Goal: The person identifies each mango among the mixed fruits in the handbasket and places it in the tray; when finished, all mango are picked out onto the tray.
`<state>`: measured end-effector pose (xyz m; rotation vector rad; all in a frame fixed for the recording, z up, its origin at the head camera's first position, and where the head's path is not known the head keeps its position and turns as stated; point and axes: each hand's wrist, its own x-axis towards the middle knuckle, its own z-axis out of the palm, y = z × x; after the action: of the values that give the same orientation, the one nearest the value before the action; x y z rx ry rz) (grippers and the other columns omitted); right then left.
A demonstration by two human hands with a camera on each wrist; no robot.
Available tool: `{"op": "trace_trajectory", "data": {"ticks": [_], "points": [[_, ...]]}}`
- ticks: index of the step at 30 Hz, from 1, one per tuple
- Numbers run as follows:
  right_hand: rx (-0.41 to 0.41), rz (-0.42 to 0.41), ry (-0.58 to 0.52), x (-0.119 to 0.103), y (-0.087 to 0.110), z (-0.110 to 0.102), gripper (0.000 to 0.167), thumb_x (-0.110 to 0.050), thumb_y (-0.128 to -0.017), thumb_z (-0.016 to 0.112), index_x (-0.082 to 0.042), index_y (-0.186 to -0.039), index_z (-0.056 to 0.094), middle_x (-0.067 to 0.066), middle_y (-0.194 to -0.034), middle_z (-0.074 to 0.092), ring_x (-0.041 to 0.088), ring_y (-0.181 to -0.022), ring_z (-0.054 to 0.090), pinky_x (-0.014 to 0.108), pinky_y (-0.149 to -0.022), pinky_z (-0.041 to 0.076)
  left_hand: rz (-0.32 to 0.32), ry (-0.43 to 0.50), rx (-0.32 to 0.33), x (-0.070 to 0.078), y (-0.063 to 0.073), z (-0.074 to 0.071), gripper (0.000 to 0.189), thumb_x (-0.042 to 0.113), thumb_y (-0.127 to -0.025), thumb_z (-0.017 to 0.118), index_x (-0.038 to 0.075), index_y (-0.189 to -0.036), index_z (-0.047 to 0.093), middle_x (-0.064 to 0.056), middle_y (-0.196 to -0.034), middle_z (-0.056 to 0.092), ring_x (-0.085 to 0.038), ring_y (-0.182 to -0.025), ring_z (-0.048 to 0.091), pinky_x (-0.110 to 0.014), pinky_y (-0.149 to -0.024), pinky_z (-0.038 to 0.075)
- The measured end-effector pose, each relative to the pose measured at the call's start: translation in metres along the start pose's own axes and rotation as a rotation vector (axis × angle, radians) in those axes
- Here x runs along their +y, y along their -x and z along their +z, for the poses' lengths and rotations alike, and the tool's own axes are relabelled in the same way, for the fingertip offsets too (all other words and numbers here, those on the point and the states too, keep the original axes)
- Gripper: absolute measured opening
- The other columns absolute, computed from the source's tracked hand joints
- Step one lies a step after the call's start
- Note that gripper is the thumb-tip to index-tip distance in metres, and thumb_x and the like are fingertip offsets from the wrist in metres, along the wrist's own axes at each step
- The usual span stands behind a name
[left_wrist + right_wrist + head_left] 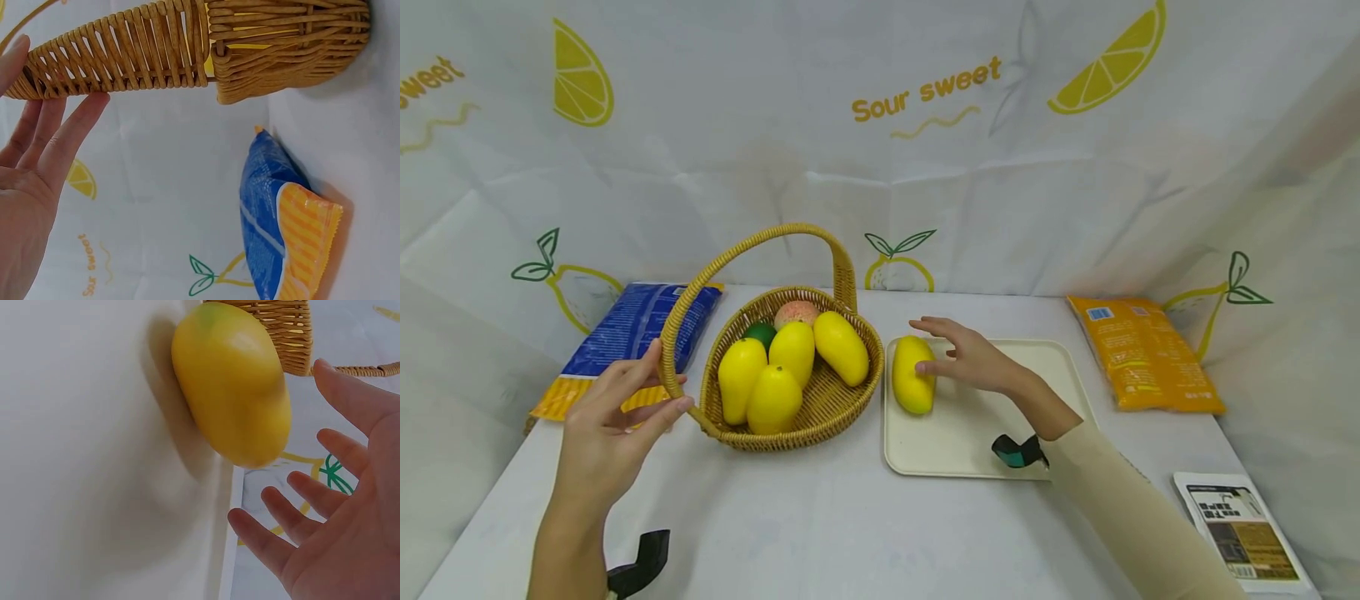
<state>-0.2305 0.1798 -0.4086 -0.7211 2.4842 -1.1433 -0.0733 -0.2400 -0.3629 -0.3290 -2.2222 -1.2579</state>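
My left hand (606,425) holds the wicker basket (808,437) by the lower left part of its arched handle, thumb on one side and fingers on the other. In the left wrist view, the fingertips (94,103) press along the handle's edge. Several yellow mangoes (775,400) lie in the basket with a green fruit (762,333) and a pinkish round fruit (797,312). On the cream tray (977,450), one yellow mango (912,390) lies near the left rim. Above it hovers my right hand (966,358), fingers spread; the right wrist view shows a gap between hand and mango (231,387).
Behind the basket's left side lies a blue and orange packet (632,329). An orange packet (1142,354) is right of the tray, and a white printed pouch (1240,529) lies at the near right corner. A white printed curtain (737,125) hangs behind the table.
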Motion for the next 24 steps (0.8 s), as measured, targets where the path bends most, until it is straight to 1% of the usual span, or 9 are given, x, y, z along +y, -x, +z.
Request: {"op": "trace_trajectory", "data": {"ticks": [4,8,13,18,24], "points": [[0.019,-0.019,0.022,-0.008,0.000,-0.003,0.071,-0.032,-0.096,0.072,-0.019,-0.157,0.040,0.014,-0.169,0.026,0.036,-0.156,0.028,0.066,-0.118,0.039,-0.008,-0.014,0.002,0.001,0.001,0.000,0.084,-0.029,-0.071,0.073,0.004,-0.145,0.054,0.020,-0.113,0.061,0.003,-0.103,0.062,-0.005,-0.076,0.056],[0.023,-0.037,0.032,-0.014,-0.001,-0.005,0.072,-0.031,-0.095,0.073,-0.018,-0.158,0.039,0.014,-0.169,0.025,0.038,-0.156,0.027,0.067,-0.118,0.038,0.011,-0.012,-0.004,0.000,0.000,-0.001,0.083,-0.028,-0.072,0.073,0.003,-0.145,0.054,0.020,-0.113,0.061,0.003,-0.103,0.062,-0.006,-0.075,0.056],[0.030,-0.063,0.051,-0.021,-0.003,-0.006,0.074,-0.032,-0.094,0.074,-0.020,-0.158,0.039,0.013,-0.169,0.027,0.035,-0.156,0.029,0.062,-0.117,0.043,0.010,-0.008,-0.003,0.001,0.000,-0.001,0.083,-0.029,-0.071,0.073,0.003,-0.145,0.054,0.020,-0.112,0.061,0.003,-0.103,0.062,-0.006,-0.076,0.056],[0.037,-0.098,0.020,-0.032,-0.003,-0.006,0.075,-0.029,-0.093,0.076,-0.020,-0.158,0.039,0.008,-0.167,0.031,0.034,-0.152,0.036,0.059,-0.116,0.045,0.015,-0.011,0.002,0.001,0.000,-0.001,0.081,-0.027,-0.073,0.073,0.003,-0.145,0.054,0.021,-0.113,0.061,0.003,-0.104,0.062,-0.006,-0.076,0.056],[0.036,-0.148,-0.012,-0.047,-0.003,0.000,0.072,-0.025,-0.094,0.075,-0.018,-0.157,0.041,0.006,-0.165,0.036,0.036,-0.148,0.041,0.058,-0.113,0.049,0.041,-0.010,0.000,0.001,0.001,0.000,0.080,-0.026,-0.074,0.074,0.002,-0.146,0.053,0.021,-0.112,0.061,0.004,-0.105,0.062,-0.007,-0.076,0.057]]}}
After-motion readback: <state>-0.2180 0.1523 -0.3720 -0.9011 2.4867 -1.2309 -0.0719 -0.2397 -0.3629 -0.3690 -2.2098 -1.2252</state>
